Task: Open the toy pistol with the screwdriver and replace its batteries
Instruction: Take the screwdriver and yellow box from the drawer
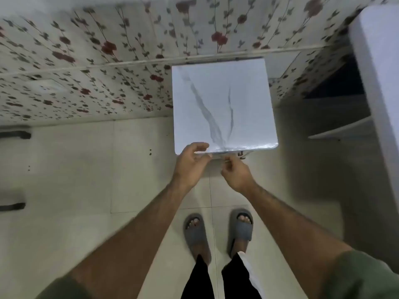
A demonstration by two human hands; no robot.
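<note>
Where the head camera looks straight down, a person stands on a pale tiled floor [151, 165] facing a small square worktop [222, 104] with a white, grey-veined marble-look top. Its far edge meets a wall [86, 61] covered in a pattern of red flowers and dark leaves.

Both forearms reach forward to the near edge of the worktop. The left hand [191, 165] is held at that edge with fingers curled and the thumb apart from them; the upper fingers overlap the corner of the top. Whether it grips anything cannot be told, as motion blur covers the fingertips. The right hand [236, 174] sits just beside it, slightly lower, with fingers drawn together as if pinching something thin and pale; the item itself is too blurred and small to identify. A small dark fitting [241, 155] shows under the worktop's near edge, just beyond the right hand.

Neither the toy pistol, the screwdriver nor any batteries can be made out, so their look, direction and long axis cannot be reported. No brand, label or writing is legible.

Below the hands, two feet in grey slippers [196, 231] stand on the floor, with black trouser legs [198, 277] above them. Olive-green sleeves [362, 275] show at both lower corners. A white unit [375, 61] with a shelf stands at the right edge.
</note>
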